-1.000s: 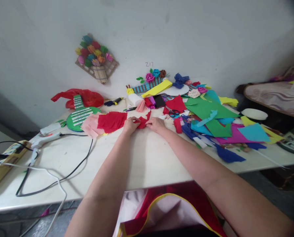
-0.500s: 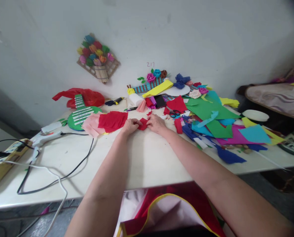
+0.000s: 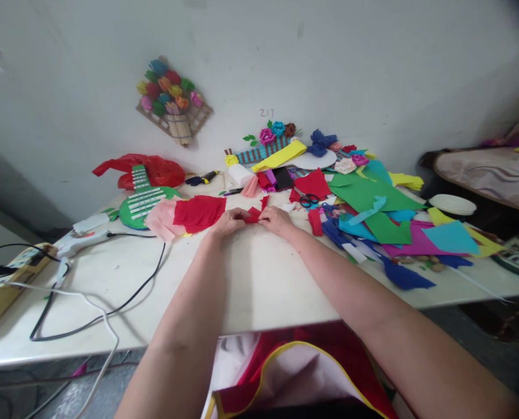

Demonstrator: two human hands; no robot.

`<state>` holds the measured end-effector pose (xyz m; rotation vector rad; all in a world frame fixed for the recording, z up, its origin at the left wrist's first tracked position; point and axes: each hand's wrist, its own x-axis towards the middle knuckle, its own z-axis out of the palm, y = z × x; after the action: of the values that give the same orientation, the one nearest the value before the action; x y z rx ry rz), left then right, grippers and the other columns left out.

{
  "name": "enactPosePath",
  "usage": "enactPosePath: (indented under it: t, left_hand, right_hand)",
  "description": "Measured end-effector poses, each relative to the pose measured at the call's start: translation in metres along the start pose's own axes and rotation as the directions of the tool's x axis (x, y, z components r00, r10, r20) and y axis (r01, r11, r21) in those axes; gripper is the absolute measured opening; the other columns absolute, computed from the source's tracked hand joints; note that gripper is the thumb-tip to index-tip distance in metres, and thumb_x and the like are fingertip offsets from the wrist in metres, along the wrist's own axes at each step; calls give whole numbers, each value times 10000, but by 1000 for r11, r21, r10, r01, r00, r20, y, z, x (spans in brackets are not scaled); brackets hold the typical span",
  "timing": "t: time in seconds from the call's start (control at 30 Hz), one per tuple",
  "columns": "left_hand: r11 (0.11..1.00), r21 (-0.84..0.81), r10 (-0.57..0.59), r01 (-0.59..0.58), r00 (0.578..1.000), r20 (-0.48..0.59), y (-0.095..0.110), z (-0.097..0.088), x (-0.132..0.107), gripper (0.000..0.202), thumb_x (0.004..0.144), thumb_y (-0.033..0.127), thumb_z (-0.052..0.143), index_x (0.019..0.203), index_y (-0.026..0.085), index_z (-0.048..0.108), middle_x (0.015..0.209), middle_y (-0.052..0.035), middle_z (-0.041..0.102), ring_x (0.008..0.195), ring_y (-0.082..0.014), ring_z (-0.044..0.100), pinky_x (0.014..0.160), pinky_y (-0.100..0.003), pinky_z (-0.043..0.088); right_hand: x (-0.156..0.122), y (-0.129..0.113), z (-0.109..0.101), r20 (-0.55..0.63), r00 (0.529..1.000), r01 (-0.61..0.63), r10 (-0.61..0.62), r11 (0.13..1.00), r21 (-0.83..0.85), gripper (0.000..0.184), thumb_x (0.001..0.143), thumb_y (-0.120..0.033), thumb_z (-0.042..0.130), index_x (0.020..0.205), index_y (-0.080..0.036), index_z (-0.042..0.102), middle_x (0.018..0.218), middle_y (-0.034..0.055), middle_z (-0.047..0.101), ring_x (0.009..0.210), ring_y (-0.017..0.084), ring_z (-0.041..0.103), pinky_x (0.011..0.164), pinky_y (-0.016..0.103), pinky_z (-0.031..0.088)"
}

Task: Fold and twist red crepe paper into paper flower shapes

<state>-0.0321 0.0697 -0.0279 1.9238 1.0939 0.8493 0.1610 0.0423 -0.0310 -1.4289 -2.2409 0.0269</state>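
Between my two hands is a small piece of red crepe paper [image 3: 253,215], low over the white table [image 3: 263,285]. My left hand [image 3: 231,222] pinches its left end, and my right hand [image 3: 276,219] grips the right end; the fingers partly cover it. A narrow red strip [image 3: 265,202] juts up beside my right fingers. Left of my left hand lies a stack of red crepe paper sheets [image 3: 199,214], partly over pink crepe paper [image 3: 162,220]. Another red strip [image 3: 315,222] lies right of my right hand, below the black scissors [image 3: 308,200].
A green guitar-shaped piece [image 3: 148,201], a glue gun [image 3: 82,243] with its black cable, and a power strip [image 3: 13,285] are on the left. Coloured paper, including a green sheet [image 3: 373,192], covers the right side. A white bowl [image 3: 451,204] stands near the right end.
The red piece between my hands looks flatter and narrower than before. My hands have barely shifted, and the red strip by my right fingers stands out more.
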Motion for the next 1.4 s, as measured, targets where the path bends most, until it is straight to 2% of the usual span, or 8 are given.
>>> enactPosePath:
  t: [0.1, 0.23, 0.37, 0.67, 0.9, 1.4]
  left_hand:
    - [999, 20, 42, -41, 999, -25, -1, 1, 0, 255, 565, 267, 632, 790, 148, 630, 859, -51, 655, 798, -177, 580, 767, -307, 451]
    - [992, 91, 92, -88, 995, -48, -2, 3, 0, 222, 613, 353, 625, 700, 150, 604, 820, -51, 632, 727, -148, 553, 694, -274, 438]
    - [989, 122, 89, -82, 994, -56, -3, 3, 1, 234, 640, 372, 611, 720, 152, 606, 719, -26, 609, 672, -132, 526, 638, -253, 419]
    - [990, 119, 86, -76, 993, -84, 0, 5, 0, 256, 650, 401, 604, 699, 151, 592, 631, 0, 571, 606, -115, 485, 567, -229, 380]
    - [982, 185, 72, -47, 989, -128, 1, 8, 1, 247, 659, 399, 587, 693, 154, 600, 620, 3, 571, 601, -118, 489, 567, -232, 376]
    - [972, 235, 63, -25, 986, -152, 1, 8, 2, 233, 669, 372, 581, 712, 147, 626, 642, -13, 598, 621, -133, 514, 591, -246, 391]
  right_hand:
    - [0, 0, -1, 9, 999, -32, 32, 999, 13, 189, 802, -273, 535, 872, -215, 700, 959, 39, 644, 937, 174, 555, 789, 272, 419]
    - [0, -2, -1, 8, 998, -55, 55, 998, 24, 194, 800, -292, 535, 875, -213, 695, 972, 42, 639, 927, 176, 564, 774, 271, 423]
    - [1, -2, -1, 14, 997, -77, 77, 997, 27, 181, 795, -267, 541, 886, -209, 687, 971, 47, 646, 923, 177, 572, 782, 273, 425]
    - [2, -1, 1, -2, 993, -119, 119, 990, 78, 163, 782, -260, 556, 886, -226, 677, 979, 22, 675, 913, 166, 593, 786, 273, 431]
    - [2, -2, 1, 10, 982, -191, 191, 975, 113, 194, 774, -281, 551, 928, -248, 664, 913, 1, 688, 829, 151, 609, 733, 263, 443]
    - [3, -3, 1, 7, 987, -161, 161, 986, 37, 203, 807, -284, 490, 873, -230, 674, 965, 23, 679, 886, 174, 593, 749, 269, 426]
